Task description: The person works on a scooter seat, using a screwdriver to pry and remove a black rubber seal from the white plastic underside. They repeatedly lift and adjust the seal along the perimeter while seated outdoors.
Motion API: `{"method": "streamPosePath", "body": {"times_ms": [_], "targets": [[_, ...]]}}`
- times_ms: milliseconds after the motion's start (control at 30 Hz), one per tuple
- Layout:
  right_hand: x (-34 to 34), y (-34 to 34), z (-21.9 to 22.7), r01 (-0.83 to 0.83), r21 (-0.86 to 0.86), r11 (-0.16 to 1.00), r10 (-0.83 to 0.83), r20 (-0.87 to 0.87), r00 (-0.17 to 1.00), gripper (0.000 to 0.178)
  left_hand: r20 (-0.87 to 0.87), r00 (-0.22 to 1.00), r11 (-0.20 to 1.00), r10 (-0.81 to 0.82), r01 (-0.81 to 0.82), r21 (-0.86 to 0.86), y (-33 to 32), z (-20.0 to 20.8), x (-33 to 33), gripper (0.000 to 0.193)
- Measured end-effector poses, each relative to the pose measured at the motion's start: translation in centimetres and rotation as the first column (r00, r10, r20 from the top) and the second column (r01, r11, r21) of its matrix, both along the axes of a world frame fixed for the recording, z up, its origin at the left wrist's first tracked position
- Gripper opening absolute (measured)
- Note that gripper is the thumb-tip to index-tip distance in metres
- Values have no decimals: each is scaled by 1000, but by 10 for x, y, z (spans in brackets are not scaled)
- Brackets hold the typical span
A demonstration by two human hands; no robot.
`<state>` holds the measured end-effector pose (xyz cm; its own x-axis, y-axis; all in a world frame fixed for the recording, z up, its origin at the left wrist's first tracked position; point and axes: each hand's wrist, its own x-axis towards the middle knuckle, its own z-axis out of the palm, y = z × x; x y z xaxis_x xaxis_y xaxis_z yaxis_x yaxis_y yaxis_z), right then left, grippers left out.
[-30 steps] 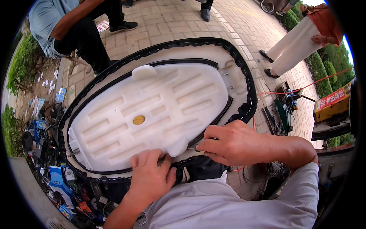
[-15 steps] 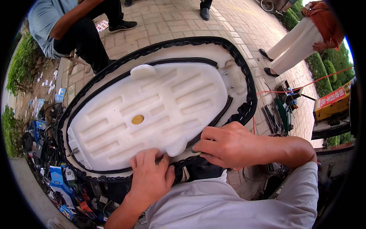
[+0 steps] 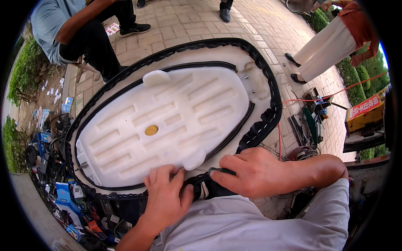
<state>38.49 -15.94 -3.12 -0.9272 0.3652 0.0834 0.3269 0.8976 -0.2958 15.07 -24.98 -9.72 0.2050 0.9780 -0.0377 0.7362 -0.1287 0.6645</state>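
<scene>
An upside-down scooter seat (image 3: 142, 108) lies in front of me, with a pale plastic base and a black cover edge (image 3: 273, 83) folded over and stitched with light marks. My left hand (image 3: 165, 201) grips its near rim, fingers bent over the edge of the base and thumb by the black cover. Pinched in my right hand (image 3: 255, 173) is a small dark-handled tool (image 3: 226, 170); its tip is too fine to make out. This hand is beside the near right rim, close to a rounded pale tab (image 3: 194, 160). A black strip (image 3: 236, 131) runs along the base.
Boxes and cables are heaped at the left (image 3: 67, 201). A person in a blue shirt (image 3: 58, 25) sits far left; another in white trousers (image 3: 324, 52) stands far right. Tools (image 3: 310, 121) and a red cord (image 3: 331, 94) lie on the paving at right.
My right hand has moved away from the base, down and to the right, with the tool still in it. My left hand has stayed nearly in place.
</scene>
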Motion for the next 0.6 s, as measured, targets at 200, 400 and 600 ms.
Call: {"method": "streamPosePath", "body": {"times_ms": [200,400,600], "targets": [[-2,-7,7,5,12,1000,-4,-67,998,22,184,971,973,151,-179,146,-9,-12,2,32],[-18,-2,13,7,-33,999,-11,-118,993,29,150,952,883,266,-303,357,-2,-16,-5,23],[-44,4,25,39,-76,996,-52,-179,982,29,144,979,827,145,-200,525,-5,5,-53,25]]}}
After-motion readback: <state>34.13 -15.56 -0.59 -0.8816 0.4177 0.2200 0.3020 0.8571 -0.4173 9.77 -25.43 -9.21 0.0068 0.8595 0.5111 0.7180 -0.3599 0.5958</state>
